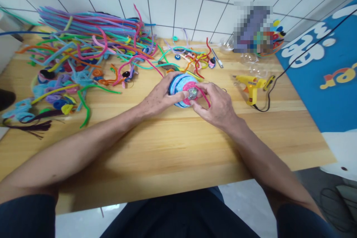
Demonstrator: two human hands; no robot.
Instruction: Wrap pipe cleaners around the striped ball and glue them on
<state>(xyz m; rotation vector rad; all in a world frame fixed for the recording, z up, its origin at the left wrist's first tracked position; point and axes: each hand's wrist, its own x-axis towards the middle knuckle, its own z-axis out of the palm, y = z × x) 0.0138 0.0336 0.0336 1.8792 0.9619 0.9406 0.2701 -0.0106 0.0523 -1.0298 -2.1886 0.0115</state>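
Note:
Over the middle of the table, a ball wrapped in coloured pipe cleaners [180, 81] shows rings of dark blue, light blue, lilac and pink. A clear or silvery patch shows at the centre of its pink rings. My left hand [164, 95] grips the ball from the left, the thumb lying across its front. A pink pipe cleaner [206, 98] curves off the pink ring. My right hand [216, 104] pinches this strand against the ball's right side with thumb and fingers. Pliers or scissors [167, 66], partly hidden, lie just behind the ball.
A yellow hot glue gun [252, 85] with a black cord rests on the right. A heap of pipe cleaners [83, 26] and twisted pieces fills the left. Clear plastic balls [249, 58] and a pen [217, 58] lie at the back, before the tiled wall [189, 0].

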